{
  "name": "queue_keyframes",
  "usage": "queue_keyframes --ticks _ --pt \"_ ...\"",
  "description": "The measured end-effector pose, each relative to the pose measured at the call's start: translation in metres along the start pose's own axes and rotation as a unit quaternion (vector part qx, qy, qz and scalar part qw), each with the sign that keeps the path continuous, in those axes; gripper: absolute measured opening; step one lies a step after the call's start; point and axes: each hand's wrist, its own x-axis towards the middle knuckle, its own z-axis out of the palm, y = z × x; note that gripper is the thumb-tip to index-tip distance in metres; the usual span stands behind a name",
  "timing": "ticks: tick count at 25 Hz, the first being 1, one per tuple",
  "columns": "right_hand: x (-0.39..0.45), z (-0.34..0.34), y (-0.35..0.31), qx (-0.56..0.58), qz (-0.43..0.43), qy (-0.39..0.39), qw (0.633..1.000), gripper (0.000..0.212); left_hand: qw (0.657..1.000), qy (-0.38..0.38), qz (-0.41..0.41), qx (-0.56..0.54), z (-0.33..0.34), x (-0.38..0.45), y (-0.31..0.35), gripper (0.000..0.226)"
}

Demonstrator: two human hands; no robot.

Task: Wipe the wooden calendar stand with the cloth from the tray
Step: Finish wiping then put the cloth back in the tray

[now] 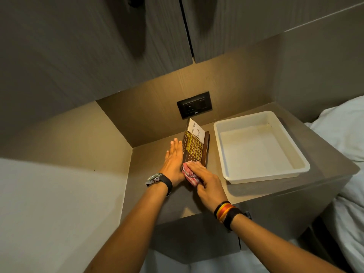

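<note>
Glossy dark wooden calendar stand [197, 148], woven checked cloth [190, 173], smooth plastic tray [262, 175].

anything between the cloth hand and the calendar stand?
Nothing visible. The right hand already presses the red cloth onto the near end of the wooden calendar stand. The left hand lies flat against the stand's left side, out of the wiping path. The tray sits clear to the right.

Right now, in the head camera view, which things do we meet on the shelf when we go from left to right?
Wristwatch → left hand, flat beside the stand → wooden calendar stand → white tray → white bedding. The cloth and right hand overlap the stand's near end, so I leave them out of the order.
</note>
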Motion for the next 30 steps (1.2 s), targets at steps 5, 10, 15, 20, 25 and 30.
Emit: queue_keyframes --ticks 5,10,15,20,25,30 --pt "0.011 -0.059 -0.029 0.084 0.011 -0.013 0.996 0.052 1.000 0.001 -0.004 0.026 -0.006 -0.001 -0.002 0.151" --pt "0.083 -0.149 0.004 -0.125 0.004 0.088 0.988 0.051 0.998 0.057 0.026 0.022 -0.021 -0.004 0.023 0.146" --pt "0.103 -0.195 0.045 -0.370 0.011 -0.049 0.928 0.038 0.996 0.072 0.044 -0.023 0.021 0.000 0.083 0.121" --pt "0.098 -0.193 0.070 -0.463 0.035 -0.187 0.866 0.048 0.999 0.034 -0.008 -0.028 0.083 -0.004 0.117 0.097" --pt "0.093 -0.192 0.080 -0.497 0.070 -0.297 0.812 0.076 0.998 0.016 -0.057 -0.032 0.110 -0.006 0.118 0.082" --pt "0.096 -0.187 0.063 -0.424 0.016 -0.184 0.887 0.060 0.987 0.102 -0.071 -0.101 0.115 -0.027 0.129 0.075"
